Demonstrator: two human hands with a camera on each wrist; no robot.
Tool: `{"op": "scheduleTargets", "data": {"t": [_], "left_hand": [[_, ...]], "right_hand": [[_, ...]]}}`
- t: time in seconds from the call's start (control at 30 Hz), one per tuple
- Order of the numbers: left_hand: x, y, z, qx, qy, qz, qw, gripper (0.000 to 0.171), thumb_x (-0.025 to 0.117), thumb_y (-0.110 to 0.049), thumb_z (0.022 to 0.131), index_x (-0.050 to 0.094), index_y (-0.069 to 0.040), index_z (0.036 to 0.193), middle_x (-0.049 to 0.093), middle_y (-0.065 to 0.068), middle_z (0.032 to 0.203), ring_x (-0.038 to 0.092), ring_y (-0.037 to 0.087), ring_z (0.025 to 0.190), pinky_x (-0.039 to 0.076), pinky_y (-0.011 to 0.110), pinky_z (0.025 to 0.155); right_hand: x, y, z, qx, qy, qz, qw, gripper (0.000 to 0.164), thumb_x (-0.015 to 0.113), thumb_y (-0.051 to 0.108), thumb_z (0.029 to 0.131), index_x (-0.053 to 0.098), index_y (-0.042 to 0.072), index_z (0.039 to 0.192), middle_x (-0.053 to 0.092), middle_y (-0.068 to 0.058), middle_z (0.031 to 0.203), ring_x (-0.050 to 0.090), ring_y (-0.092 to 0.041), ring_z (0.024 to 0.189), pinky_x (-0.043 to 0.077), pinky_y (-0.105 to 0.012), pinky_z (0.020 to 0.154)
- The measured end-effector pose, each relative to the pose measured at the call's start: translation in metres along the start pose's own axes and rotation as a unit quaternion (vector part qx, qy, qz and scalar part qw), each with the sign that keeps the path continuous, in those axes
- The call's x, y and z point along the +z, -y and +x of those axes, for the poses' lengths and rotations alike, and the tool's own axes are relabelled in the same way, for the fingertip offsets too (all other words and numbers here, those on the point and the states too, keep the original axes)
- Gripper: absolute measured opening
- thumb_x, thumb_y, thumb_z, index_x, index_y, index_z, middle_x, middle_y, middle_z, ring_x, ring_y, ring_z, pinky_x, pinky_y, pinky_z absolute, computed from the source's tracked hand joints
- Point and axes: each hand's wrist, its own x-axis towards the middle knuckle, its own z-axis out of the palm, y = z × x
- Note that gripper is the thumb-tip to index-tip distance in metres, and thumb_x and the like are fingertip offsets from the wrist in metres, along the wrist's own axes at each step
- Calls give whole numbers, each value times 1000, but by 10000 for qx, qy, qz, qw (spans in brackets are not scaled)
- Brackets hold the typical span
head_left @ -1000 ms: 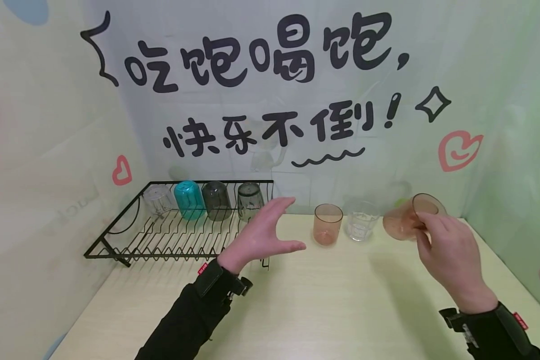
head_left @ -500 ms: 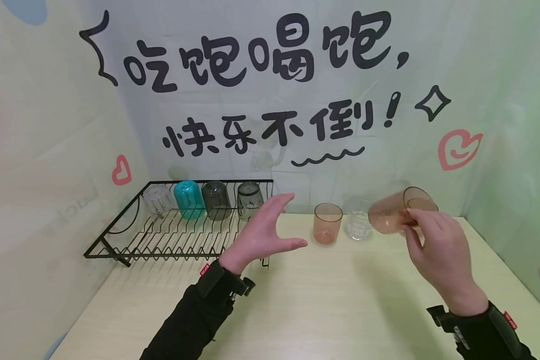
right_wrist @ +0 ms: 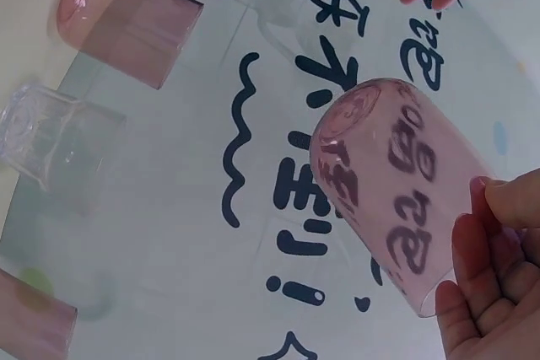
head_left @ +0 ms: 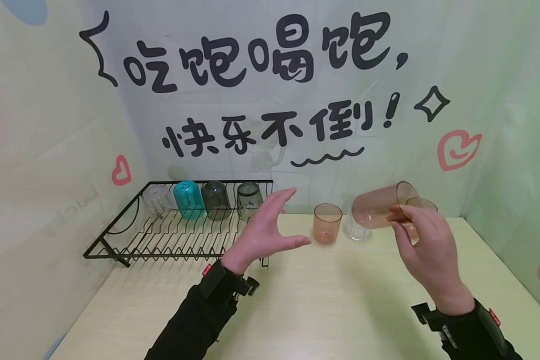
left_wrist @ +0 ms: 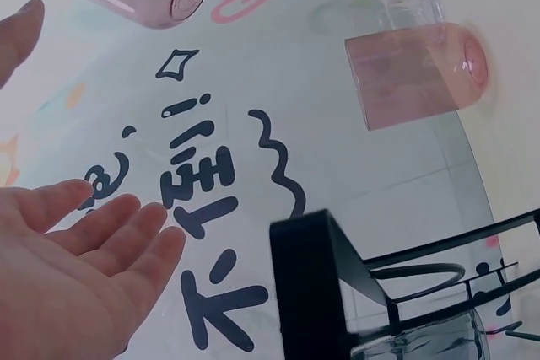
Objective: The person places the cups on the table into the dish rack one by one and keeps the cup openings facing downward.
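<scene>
Evidently our right hand pinched the tilted pink cup by its open end — closed end beyond the grip, left hand spread well apart; we judged light, steady pressure best.

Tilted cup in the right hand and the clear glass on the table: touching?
Apart. They overlap in the head view, but the right wrist view shows backdrop between the tilted cup and the clear glass.

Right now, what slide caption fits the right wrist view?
Right hand holding a pink cup near its rim, backdrop lettering showing through.
</scene>
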Motion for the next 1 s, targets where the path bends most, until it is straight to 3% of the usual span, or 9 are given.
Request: {"op": "scheduleTargets", "data": {"t": [0.07, 0.1, 0.23, 0.33, 0.43, 0.6, 0.77, 1.0], "left_hand": [[1, -1, 0, 17, -34, -64, 10000, 103, 89, -40, 71, 34, -13, 154, 39, 4, 153, 52, 21, 113, 45, 44, 100], [1, -1, 0, 20, -52, -106, 9999, 103, 89, -40, 71, 34, -14, 154, 39, 4, 153, 52, 21, 113, 45, 44, 100], [2, -1, 1, 23, -129, -335, 9994, 102, 90, -36, 70, 35, -13, 153, 42, 5, 150, 51, 22, 115, 46, 46, 98], [3, -2, 1, -19, -160, -509, 9986, 102, 91, -33, 70, 36, -13, 153, 44, 7, 148, 50, 23, 118, 47, 46, 96], [4, -2, 1, -71, -174, -663, 9976, 102, 91, -32, 70, 35, -13, 153, 43, 7, 149, 49, 24, 123, 47, 44, 97], [6, -2, 2, -92, -180, -946, 9953, 104, 92, -29, 69, 33, -15, 154, 39, 4, 153, 46, 22, 131, 45, 38, 103], [8, -3, 3, 83, -203, -1288, 9914, 105, 92, -24, 69, 33, -13, 154, 37, 3, 155, 41, 21, 136, 41, 33, 107], [9, -6, 3, 113, -204, -1578, 9872, 102, 91, -21, 70, 33, -13, 154, 37, 3, 155, 40, 20, 137, 41, 32, 107]], "right_hand": [[2, 3, 1, 29, -92, 166, 9998, 43, 55, 34, 101, 67, -7, 98, 68, -17, 88, 57, -33, 84, 36, -20, 86], [2, 4, 1, 40, -129, 235, 9996, 40, 56, 31, 100, 67, -8, 98, 68, -17, 88, 57, -33, 84, 35, -19, 87], [4, 12, 3, 166, -207, 438, 9987, 18, 67, 1, 87, 67, -9, 102, 68, -18, 91, 56, -34, 88, 35, -17, 89], [5, 17, 4, 305, -248, 587, 9975, 31, 69, -17, 73, 66, -10, 104, 68, -18, 91, 56, -30, 92, 36, -17, 89], [7, 21, 5, 459, -282, 802, 9953, 38, 69, -24, 69, 66, -11, 105, 68, -19, 91, 57, -16, 97, 38, -17, 90], [12, 27, 3, 741, -343, 1133, 9902, 41, 68, -29, 69, 66, -11, 106, 68, -19, 91, 54, -2, 102, 40, -17, 91], [18, 31, 0, 1009, -386, 1574, 9816, 41, 66, -29, 72, 65, -11, 109, 69, -10, 93, 58, -4, 99, 41, -19, 92], [25, 37, -1, 1351, -420, 2542, 9567, 34, 59, -28, 80, 60, -16, 112, 69, -2, 97, 61, -13, 97, 46, -22, 90]]}}
